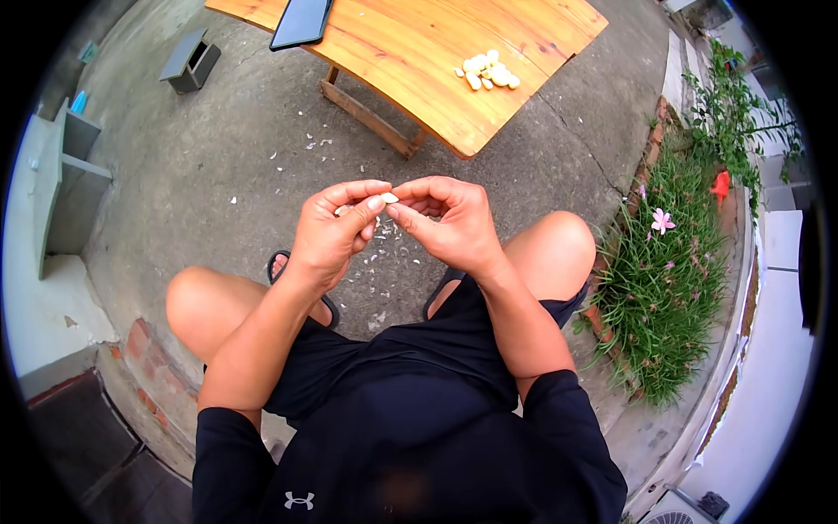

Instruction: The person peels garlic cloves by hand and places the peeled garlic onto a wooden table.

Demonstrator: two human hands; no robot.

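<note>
A small pale garlic clove (390,198) is pinched between the thumb and index fingertip of my left hand (332,229), in front of my lap. My right hand (454,225) meets it from the other side, its thumb and index fingertip closed at the clove's edge. Another pale piece shows between the curled fingers of my left hand, partly hidden. Beyond my hands, a pile of peeled garlic cloves (489,70) lies on the wooden table (419,52). White flakes of peel (375,259) are scattered on the ground below my hands.
A dark tablet or phone (301,22) lies at the table's left edge. A grey box (190,63) stands on the concrete ground (236,148) at the upper left. Grassy plants with pink flowers (663,288) fill a brick-edged bed on my right.
</note>
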